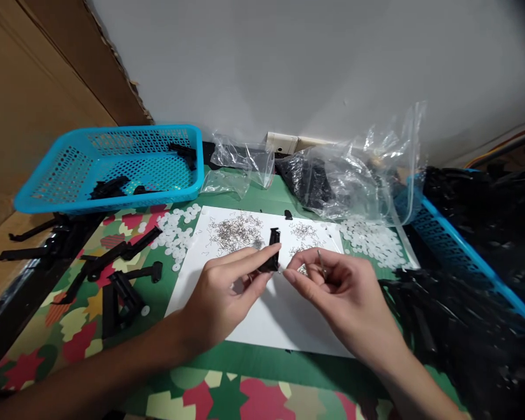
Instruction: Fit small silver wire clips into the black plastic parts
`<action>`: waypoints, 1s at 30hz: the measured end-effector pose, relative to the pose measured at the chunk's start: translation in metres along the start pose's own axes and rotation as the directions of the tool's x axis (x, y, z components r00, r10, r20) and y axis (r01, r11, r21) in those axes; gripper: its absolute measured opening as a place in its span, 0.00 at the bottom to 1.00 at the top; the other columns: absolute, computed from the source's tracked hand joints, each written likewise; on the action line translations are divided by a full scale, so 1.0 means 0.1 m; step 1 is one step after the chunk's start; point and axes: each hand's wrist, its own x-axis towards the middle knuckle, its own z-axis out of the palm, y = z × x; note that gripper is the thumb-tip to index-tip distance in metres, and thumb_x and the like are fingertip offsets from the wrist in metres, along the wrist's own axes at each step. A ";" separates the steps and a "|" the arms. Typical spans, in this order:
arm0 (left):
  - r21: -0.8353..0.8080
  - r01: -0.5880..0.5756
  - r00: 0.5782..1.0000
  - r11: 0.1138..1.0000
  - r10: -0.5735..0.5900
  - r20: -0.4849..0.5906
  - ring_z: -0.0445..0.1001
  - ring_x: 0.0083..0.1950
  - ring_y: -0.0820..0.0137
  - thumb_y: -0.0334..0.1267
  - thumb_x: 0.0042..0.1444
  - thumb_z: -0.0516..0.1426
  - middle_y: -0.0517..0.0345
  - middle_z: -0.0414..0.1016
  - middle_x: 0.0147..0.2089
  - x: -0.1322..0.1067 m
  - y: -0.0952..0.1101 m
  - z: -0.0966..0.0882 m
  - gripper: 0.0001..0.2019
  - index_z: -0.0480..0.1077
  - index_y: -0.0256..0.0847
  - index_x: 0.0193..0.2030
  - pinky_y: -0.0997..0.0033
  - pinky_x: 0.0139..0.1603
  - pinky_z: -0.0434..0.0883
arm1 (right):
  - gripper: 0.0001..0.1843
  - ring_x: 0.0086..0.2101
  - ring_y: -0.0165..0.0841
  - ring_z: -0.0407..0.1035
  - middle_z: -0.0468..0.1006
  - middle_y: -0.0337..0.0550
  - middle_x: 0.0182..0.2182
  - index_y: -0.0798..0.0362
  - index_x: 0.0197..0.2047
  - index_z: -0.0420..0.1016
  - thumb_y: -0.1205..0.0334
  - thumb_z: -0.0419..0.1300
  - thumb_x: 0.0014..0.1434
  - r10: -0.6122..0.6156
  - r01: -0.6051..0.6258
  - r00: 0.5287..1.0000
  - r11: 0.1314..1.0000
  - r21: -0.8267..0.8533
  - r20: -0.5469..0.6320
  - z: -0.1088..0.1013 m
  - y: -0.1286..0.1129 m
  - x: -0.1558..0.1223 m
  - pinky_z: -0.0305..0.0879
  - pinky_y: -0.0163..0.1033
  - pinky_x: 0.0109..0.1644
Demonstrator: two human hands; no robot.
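My left hand is closed on a small black plastic part, held upright between thumb and fingers over the white paper sheet. Just right of it, my right hand pinches thumb and forefinger together close to the part's lower end. A thin metal rod sticks up from its curled fingers; anything tiny at the fingertips is too small to name. On the paper lie piles of small bent wire pieces, with more small wire pieces behind my right hand.
White plastic discs lie left of the paper, more white discs right. Long black plastic parts lie at left near a blue basket. Clear plastic bags stand behind. Black parts crowd the right, beside another blue basket.
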 end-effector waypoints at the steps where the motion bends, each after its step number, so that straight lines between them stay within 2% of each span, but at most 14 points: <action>1: -0.013 0.009 1.000 1.000 -0.009 -0.002 0.76 0.37 0.70 0.33 0.69 0.61 0.52 0.82 0.45 0.00 0.02 0.00 0.24 0.73 0.48 0.70 0.70 0.35 0.76 | 0.13 0.23 0.26 0.45 0.50 0.29 0.21 0.53 0.37 0.82 0.51 0.70 0.64 -0.023 0.023 1.000 0.999 -0.022 -0.012 0.01 0.00 -0.01 0.45 0.34 0.26; 4: -0.075 0.017 1.000 0.997 -0.017 0.001 0.77 0.37 0.72 0.35 0.67 0.64 0.52 0.82 0.47 0.01 0.06 -0.01 0.25 0.73 0.50 0.70 0.71 0.38 0.79 | 0.12 0.23 0.26 0.46 0.50 0.30 0.21 0.52 0.39 0.82 0.52 0.68 0.66 -0.096 0.092 0.994 0.994 -0.060 -0.061 0.02 0.00 -0.04 0.46 0.34 0.25; 8: -0.292 0.084 0.995 0.953 -0.094 -0.020 0.79 0.34 0.77 0.34 0.69 0.63 0.52 0.81 0.50 0.04 0.05 -0.01 0.16 0.81 0.51 0.60 0.77 0.33 0.80 | 0.11 0.22 0.26 0.47 0.54 0.31 0.21 0.51 0.39 0.82 0.52 0.66 0.68 -0.171 0.156 0.979 0.979 -0.133 -0.108 0.00 0.01 -0.07 0.45 0.34 0.23; 11: -0.400 0.144 0.986 0.905 -0.167 -0.022 0.81 0.33 0.76 0.33 0.67 0.64 0.53 0.82 0.47 0.07 0.05 0.01 0.12 0.85 0.48 0.54 0.78 0.33 0.81 | 0.08 0.21 0.26 0.49 0.57 0.31 0.21 0.50 0.40 0.82 0.55 0.67 0.68 -0.246 0.218 0.961 0.956 -0.197 -0.126 -0.02 0.03 -0.08 0.46 0.34 0.22; 14: -0.454 0.244 0.961 0.857 -0.276 -0.004 0.83 0.33 0.74 0.35 0.65 0.67 0.55 0.83 0.40 0.08 0.08 0.03 0.10 0.84 0.44 0.52 0.79 0.32 0.81 | 0.01 0.21 0.25 0.50 0.60 0.31 0.22 0.47 0.41 0.82 0.61 0.67 0.68 -0.359 0.306 0.918 0.911 -0.278 -0.165 -0.03 0.06 -0.09 0.47 0.34 0.23; 16: -0.457 0.274 0.947 0.846 -0.320 -0.024 0.84 0.33 0.74 0.35 0.63 0.69 0.57 0.83 0.40 0.05 0.08 0.04 0.11 0.82 0.44 0.52 0.81 0.32 0.81 | 0.04 0.21 0.25 0.50 0.59 0.30 0.22 0.45 0.43 0.81 0.64 0.67 0.67 -0.444 0.368 0.879 0.864 -0.343 -0.176 -0.04 0.07 -0.10 0.47 0.34 0.23; 18: -0.415 0.238 0.950 0.878 -0.300 -0.090 0.84 0.36 0.73 0.35 0.62 0.70 0.58 0.82 0.44 0.01 0.06 0.06 0.13 0.79 0.45 0.53 0.81 0.34 0.82 | 0.08 0.20 0.24 0.50 0.59 0.28 0.22 0.44 0.45 0.80 0.68 0.67 0.67 -0.527 0.435 0.838 0.800 -0.414 -0.139 -0.05 0.07 -0.10 0.48 0.33 0.23; 20: -0.334 0.149 0.965 0.931 -0.210 -0.155 0.85 0.41 0.73 0.33 0.61 0.70 0.59 0.81 0.47 -0.03 0.04 0.07 0.16 0.75 0.47 0.54 0.80 0.39 0.84 | 0.10 0.20 0.23 0.52 0.62 0.28 0.21 0.45 0.46 0.78 0.70 0.66 0.67 -0.600 0.501 0.798 0.717 -0.484 -0.063 -0.06 0.07 -0.09 0.52 0.32 0.24; 23: -0.212 0.032 0.986 0.977 -0.066 -0.154 0.84 0.50 0.73 0.30 0.62 0.68 0.61 0.81 0.50 -0.07 0.02 0.08 0.20 0.71 0.49 0.58 0.79 0.49 0.84 | 0.10 0.19 0.23 0.54 0.67 0.28 0.21 0.46 0.47 0.77 0.71 0.66 0.68 -0.671 0.579 0.741 0.609 -0.541 0.038 -0.07 0.07 -0.07 0.57 0.32 0.26; 25: -0.160 0.006 0.994 0.987 -0.023 -0.110 0.83 0.53 0.73 0.30 0.64 0.67 0.60 0.81 0.52 -0.07 0.03 0.06 0.21 0.70 0.50 0.61 0.80 0.52 0.82 | 0.09 0.18 0.23 0.57 0.70 0.29 0.21 0.47 0.48 0.76 0.71 0.66 0.68 -0.684 0.606 0.726 0.587 -0.537 0.070 -0.08 0.08 -0.05 0.60 0.32 0.27; 30: -0.138 -0.034 0.997 0.990 0.025 -0.070 0.82 0.53 0.75 0.29 0.67 0.64 0.60 0.81 0.54 -0.07 0.05 0.02 0.21 0.69 0.49 0.63 0.81 0.53 0.81 | 0.12 0.22 0.25 0.71 0.80 0.33 0.26 0.48 0.48 0.75 0.75 0.63 0.68 -0.661 0.630 0.738 0.601 -0.492 0.138 -0.11 0.07 -0.04 0.66 0.32 0.31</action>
